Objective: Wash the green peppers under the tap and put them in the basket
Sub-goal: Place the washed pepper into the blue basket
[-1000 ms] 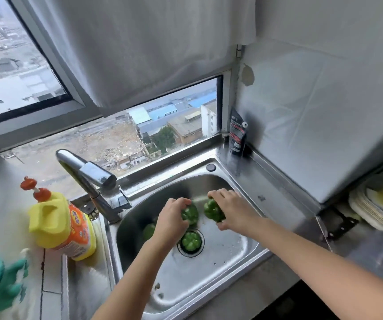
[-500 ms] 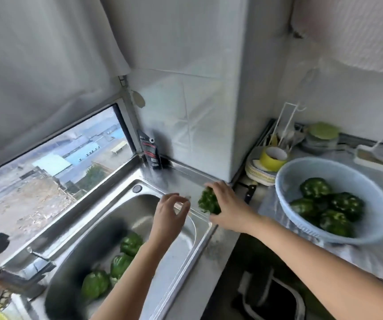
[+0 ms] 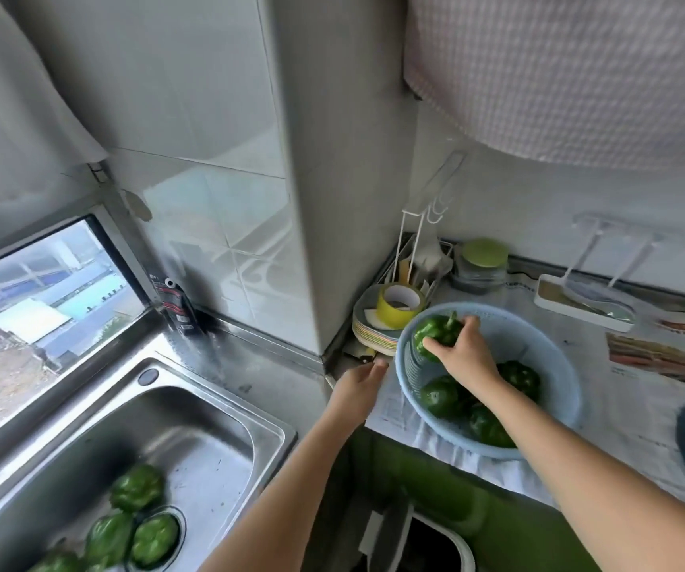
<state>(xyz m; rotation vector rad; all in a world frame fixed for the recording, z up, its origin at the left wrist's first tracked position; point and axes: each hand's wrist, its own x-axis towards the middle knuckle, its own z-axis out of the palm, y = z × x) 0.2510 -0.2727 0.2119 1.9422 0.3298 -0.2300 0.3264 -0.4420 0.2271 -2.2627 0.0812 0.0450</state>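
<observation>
The right hand (image 3: 462,357) grips a green pepper (image 3: 436,333) over the basket (image 3: 555,367) at the right; the left hand (image 3: 357,386) hovers, fingers relaxed. Wet, the pepper looks light, firm and slippery: best cupped round the body. More peppers (image 3: 136,513) wait in the sink (image 3: 217,414).

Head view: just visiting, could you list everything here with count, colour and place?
Sink: one, steel, lower left.
Basket: one, pale blue, counter right of sink.
Sink peppers: at least four, green, sink bottom.
Basket peppers: three, green, lying in basket.
Held pepper: one, green, over basket's left side.
Tape roll: one, yellow, on plate stack.
Pouch: one, black, ledge behind sink.
Right hand: one, grips held pepper.
Left hand: one, open, empty, between sink and basket.
</observation>
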